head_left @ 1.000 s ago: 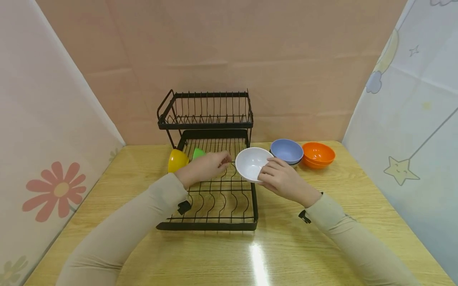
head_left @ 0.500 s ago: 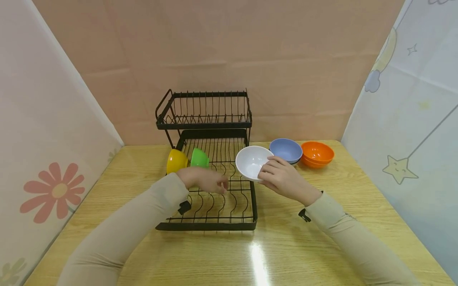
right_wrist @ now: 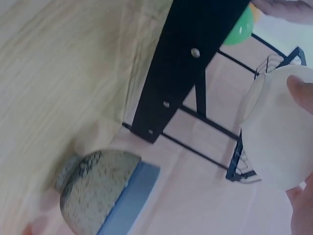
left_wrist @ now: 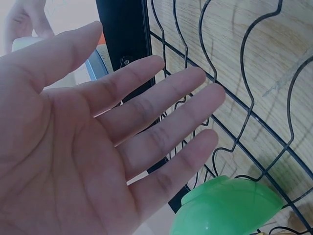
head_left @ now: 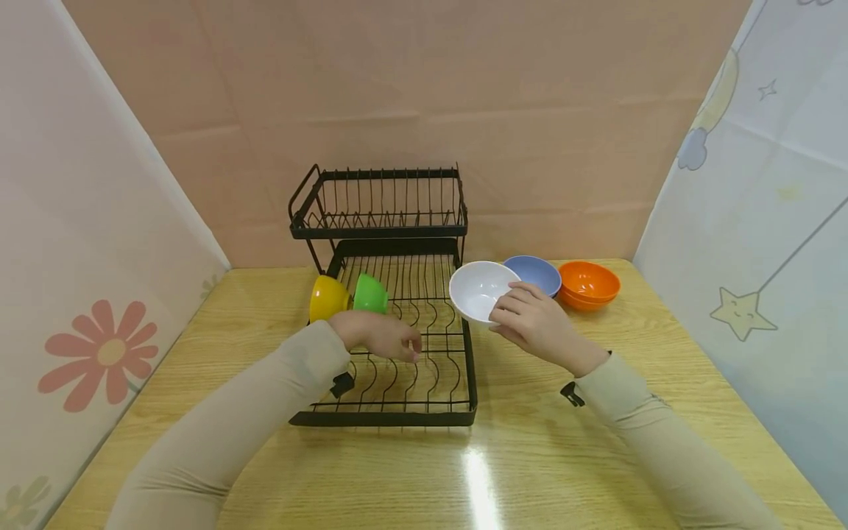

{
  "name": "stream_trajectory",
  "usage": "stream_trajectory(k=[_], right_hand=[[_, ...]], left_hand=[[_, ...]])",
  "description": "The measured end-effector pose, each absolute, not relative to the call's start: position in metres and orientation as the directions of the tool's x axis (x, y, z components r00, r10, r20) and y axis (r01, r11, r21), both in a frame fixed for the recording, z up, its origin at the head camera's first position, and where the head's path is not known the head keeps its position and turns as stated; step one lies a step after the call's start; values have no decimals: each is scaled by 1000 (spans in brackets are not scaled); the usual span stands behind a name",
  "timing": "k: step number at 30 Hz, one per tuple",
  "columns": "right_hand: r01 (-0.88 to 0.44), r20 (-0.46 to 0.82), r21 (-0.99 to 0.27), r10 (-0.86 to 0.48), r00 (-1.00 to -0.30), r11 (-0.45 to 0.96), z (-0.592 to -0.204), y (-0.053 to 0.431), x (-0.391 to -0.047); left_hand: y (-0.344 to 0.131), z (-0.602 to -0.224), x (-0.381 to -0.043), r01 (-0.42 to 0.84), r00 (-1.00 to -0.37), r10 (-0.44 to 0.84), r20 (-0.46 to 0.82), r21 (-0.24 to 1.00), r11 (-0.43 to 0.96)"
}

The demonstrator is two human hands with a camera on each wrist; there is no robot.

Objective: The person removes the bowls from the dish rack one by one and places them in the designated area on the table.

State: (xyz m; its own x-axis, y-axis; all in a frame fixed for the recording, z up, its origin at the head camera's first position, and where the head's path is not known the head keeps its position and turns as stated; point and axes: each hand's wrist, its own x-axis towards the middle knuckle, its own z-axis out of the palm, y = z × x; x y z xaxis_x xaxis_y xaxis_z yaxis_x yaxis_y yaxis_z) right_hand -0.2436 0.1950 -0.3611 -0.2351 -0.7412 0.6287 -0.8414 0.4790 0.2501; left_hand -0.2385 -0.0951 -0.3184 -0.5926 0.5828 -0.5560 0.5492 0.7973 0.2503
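Note:
My right hand (head_left: 539, 324) grips a white bowl (head_left: 473, 291) by its near right rim, held up beside the rack's right edge. In the right wrist view, a thumb lies against the white bowl's (right_wrist: 279, 132) outer side. My left hand (head_left: 380, 335) is over the lower tier of the black dish rack (head_left: 391, 419), holding nothing; its fingers (left_wrist: 161, 107) are extended in the left wrist view. A green bowl (head_left: 369, 294) and a yellow bowl (head_left: 327, 298) stand tilted on their sides in the rack, just behind the left hand. The green bowl (left_wrist: 225, 208) also shows below the left fingers.
Right of the rack, a blue bowl (head_left: 536, 274) sits in a speckled bowl (right_wrist: 98, 186), partly behind the white bowl. Stacked orange bowls (head_left: 589, 283) stand farther right. The rack's raised upper tier (head_left: 380, 232) is at the back, near the fabric wall (head_left: 543, 147).
My left hand has drawn back toward the front from the rack's middle, uncovering the green bowl. The right hand has carried the white bowl slightly right and back, over part of the blue bowl.

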Motion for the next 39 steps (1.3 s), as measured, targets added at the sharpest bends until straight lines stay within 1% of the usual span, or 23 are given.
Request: stream_trajectory(k=[6, 15, 25, 32, 39], right_hand=[[-822, 623, 237, -730, -280, 518, -358, 211, -245], [-829, 571, 222, -758, -316, 513, -373, 221, -243], [-812, 466, 221, -790, -399, 541, -387, 226, -240], [-811, 406, 221, -807, -429, 542, -394, 225, -237], [-807, 345, 199, -810, -473, 556, -399, 224, -235]], left_hand=[[-95, -318, -238, 548, -593, 582, -557, 250, 798], [-94, -319, -239, 534, -592, 570, -569, 253, 807], [-95, -320, -241, 535, -590, 578, -564, 264, 803], [-94, -319, -241, 546, -586, 582, -564, 256, 798], [-94, -319, -241, 542, -588, 579, -565, 256, 801]])
